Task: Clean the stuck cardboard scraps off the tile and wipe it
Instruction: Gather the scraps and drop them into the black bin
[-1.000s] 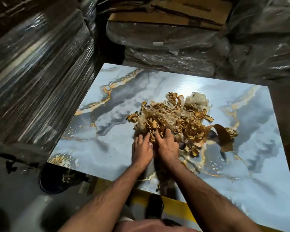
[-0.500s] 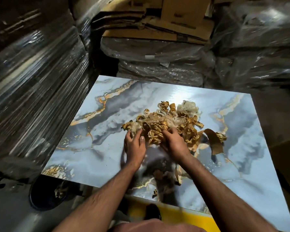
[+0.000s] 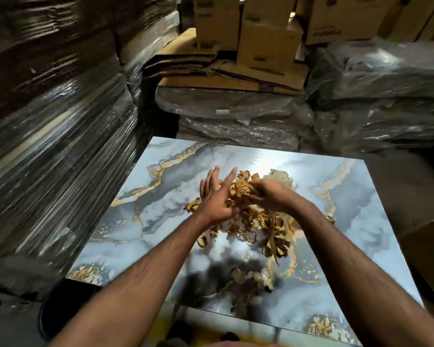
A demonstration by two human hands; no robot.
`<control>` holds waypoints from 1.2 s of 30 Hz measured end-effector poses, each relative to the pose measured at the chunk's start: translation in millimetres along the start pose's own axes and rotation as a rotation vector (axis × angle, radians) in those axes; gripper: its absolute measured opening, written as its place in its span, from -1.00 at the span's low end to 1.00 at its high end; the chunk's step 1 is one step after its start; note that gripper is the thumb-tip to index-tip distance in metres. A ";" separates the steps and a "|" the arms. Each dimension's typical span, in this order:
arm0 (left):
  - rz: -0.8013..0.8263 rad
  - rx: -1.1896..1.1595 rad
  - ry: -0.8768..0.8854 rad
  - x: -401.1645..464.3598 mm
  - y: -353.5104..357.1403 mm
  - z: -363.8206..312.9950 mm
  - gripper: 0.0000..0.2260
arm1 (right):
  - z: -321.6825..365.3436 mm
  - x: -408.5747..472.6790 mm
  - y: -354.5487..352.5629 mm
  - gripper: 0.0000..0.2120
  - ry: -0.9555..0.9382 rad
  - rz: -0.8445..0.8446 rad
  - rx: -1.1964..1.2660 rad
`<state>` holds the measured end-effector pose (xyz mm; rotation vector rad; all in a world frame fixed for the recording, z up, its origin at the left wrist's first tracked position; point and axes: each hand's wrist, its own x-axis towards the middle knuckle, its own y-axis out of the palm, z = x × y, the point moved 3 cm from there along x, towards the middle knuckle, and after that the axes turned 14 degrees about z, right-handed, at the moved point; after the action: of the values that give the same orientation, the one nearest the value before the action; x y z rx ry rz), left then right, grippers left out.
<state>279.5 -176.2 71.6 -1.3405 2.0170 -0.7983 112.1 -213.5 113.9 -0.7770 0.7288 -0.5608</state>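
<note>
A glossy grey-blue marbled tile (image 3: 145, 221) with gold veins lies flat in front of me. A bundle of torn brown cardboard scraps (image 3: 258, 221) hangs above its middle, lifted clear of the surface, and its dark reflection shows on the tile below. My right hand (image 3: 271, 196) is closed over the top right of the bundle. My left hand (image 3: 217, 196) presses against the bundle's left side with its fingers spread and pointing away from me. A clump of crumpled clear plastic (image 3: 282, 177) sits at the bundle's far right.
Stretch-wrapped pallet stacks (image 3: 55, 151) rise close on the left. More wrapped stacks (image 3: 236, 121) and brown cartons (image 3: 268, 43) stand behind the tile. A dark round bin (image 3: 60, 309) sits at the near left corner. A cardboard box (image 3: 426, 251) edges in at the right.
Both hands pushed into the scrap pile, gathered it and raised it off the tile. The camera tilted up, showing more of the cartons behind.
</note>
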 end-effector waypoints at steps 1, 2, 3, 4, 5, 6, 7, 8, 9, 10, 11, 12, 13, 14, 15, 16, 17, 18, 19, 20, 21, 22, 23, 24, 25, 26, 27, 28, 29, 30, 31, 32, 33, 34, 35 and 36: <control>0.009 0.009 0.020 2.8 -5.2 -5.8 -0.04 | 3.4 -0.7 -7.9 -0.87 -0.019 -0.015 -0.010; 0.015 0.021 0.018 6.1 -8.9 -9.0 -0.07 | 7.3 -1.2 -16.1 -0.86 -0.038 -0.027 -0.027; 0.025 0.025 0.016 7.7 -13.6 -13.9 -0.10 | 11.0 -1.7 -23.9 -0.82 -0.053 -0.032 -0.042; 0.035 0.008 0.001 9.7 -17.7 -16.5 -0.10 | 14.3 -2.0 -30.9 -0.77 -0.073 -0.035 -0.047; 0.041 -0.003 -0.003 11.1 -22.1 -20.6 -0.10 | 17.6 -2.8 -37.1 -0.72 -0.083 -0.034 -0.047; 0.042 -0.016 0.001 14.8 -23.4 -21.1 -0.09 | 20.8 -3.6 -42.6 -0.72 -0.087 -0.038 -0.042; 0.036 -0.035 0.013 15.2 -28.0 -26.1 -0.09 | 23.9 -4.7 -47.2 -0.76 -0.079 -0.051 -0.029; 0.020 -0.055 0.021 19.9 -29.4 -26.8 -0.11 | 27.3 -5.5 -51.1 -0.81 -0.079 -0.078 0.002; 0.020 -0.070 0.025 23.1 -29.9 -27.9 -0.13 | 31.0 -6.6 -54.4 -0.83 -0.084 -0.118 0.051; 0.036 -0.138 0.024 25.2 -30.1 -29.6 -0.18 | 33.7 -6.8 -56.9 -0.84 -0.101 -0.168 0.108; 0.041 -0.272 0.025 26.0 -31.5 -31.8 -0.24 | 36.7 -7.6 -59.0 -0.84 -0.118 -0.219 0.164; 0.022 -0.394 0.057 27.1 -33.1 -33.0 -0.29 | 38.1 -6.9 -60.2 -0.85 -0.131 -0.268 0.225; -0.005 -0.475 0.079 26.9 -36.3 -35.3 -0.35 | 38.5 -5.9 -60.6 -0.85 -0.137 -0.314 0.294; -0.027 -0.496 0.092 27.2 -39.4 -38.0 -0.40 | 37.6 -3.3 -60.4 -0.83 -0.138 -0.362 0.368; -0.047 -0.509 0.103 29.0 -41.3 -39.4 -0.45 | 37.5 -1.4 -60.2 -0.79 -0.134 -0.414 0.439; -0.071 -0.530 0.113 30.3 -43.3 -40.2 -0.48 | 36.8 1.0 -59.4 -0.72 -0.138 -0.464 0.505; -0.086 -0.586 0.137 30.4 -45.2 -42.3 -0.49 | 37.2 2.9 -58.9 -0.66 -0.148 -0.507 0.570; -0.092 -0.651 0.143 31.8 -45.0 -42.9 -0.49 | 38.2 4.7 -58.3 -0.63 -0.165 -0.540 0.655; -0.086 -0.734 0.148 32.7 -46.0 -45.6 -0.49 | 40.3 5.1 -58.0 -0.65 -0.175 -0.562 0.758; -0.069 -0.813 0.147 33.1 -47.8 -49.4 -0.49 | 41.9 5.8 -57.6 -0.69 -0.181 -0.582 0.875; -0.048 -0.904 0.143 32.5 -49.8 -54.5 -0.51 | 43.0 5.9 -57.5 -0.70 -0.173 -0.608 0.980; -0.037 -0.980 0.133 34.7 -50.9 -57.5 -0.53 | 43.2 7.3 -56.7 -0.69 -0.154 -0.641 1.064; -0.025 -1.048 0.120 33.4 -53.6 -63.2 -0.56 | 43.3 9.0 -54.8 -0.66 -0.133 -0.665 1.126; -0.012 -1.107 0.116 34.3 -55.7 -67.4 -0.59 | 44.0 11.5 -52.6 -0.63 -0.120 -0.681 1.181; -0.007 -1.169 0.120 33.8 -57.5 -71.2 -0.61 | 45.2 12.7 -50.1 -0.62 -0.114 -0.689 1.238; -0.010 -1.232 0.131 34.9 -57.7 -71.2 -0.63 | 46.7 14.5 -47.2 -0.62 -0.115 -0.673 1.301; -0.018 -1.287 0.139 34.8 -57.3 -70.2 -0.62 | 49.2 14.5 -44.8 -0.63 -0.130 -0.643 1.356; -0.028 -1.324 0.141 35.5 -56.1 -67.2 -0.57 | 50.8 14.4 -42.5 -0.64 -0.147 -0.613 1.386; -0.033 -1.353 0.135 34.5 -55.4 -65.9 -0.49 | 52.5 14.3 -40.8 -0.64 -0.166 -0.592 1.386; -0.035 -1.364 0.114 35.0 -53.6 -64.0 -0.38 | 53.7 15.3 -39.0 -0.63 -0.160 -0.584 1.349; -0.034 -1.373 0.081 34.1 -54.0 -65.3 -0.28 | 55.8 16.2 -37.5 -0.61 -0.148 -0.599 1.287; -0.050 -1.371 0.040 34.3 -54.5 -66.1 -0.21 | 57.9 18.0 -36.3 -0.57 -0.127 -0.628 1.182; -0.076 -1.376 0.001 34.5 -54.8 -67.0 -0.17 | 59.8 19.8 -35.1 -0.51 -0.107 -0.649 1.037; -0.113 -1.376 -0.030 35.2 -55.6 -66.2 -0.18 | 63.1 21.0 -34.7 -0.48 -0.104 -0.668 0.889; -0.144 -1.403 -0.051 35.4 -56.0 -65.7 -0.23 | 63.8 23.1 -33.7 -0.49 -0.118 -0.694 0.779; -0.166 -1.442 -0.056 36.9 -55.8 -64.8 -0.30 | 65.1 24.5 -34.0 -0.53 -0.145 -0.712 0.732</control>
<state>252.2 -218.0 150.3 -2.1530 2.4384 0.9026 170.5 -223.1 163.8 -0.3552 0.0524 -1.3069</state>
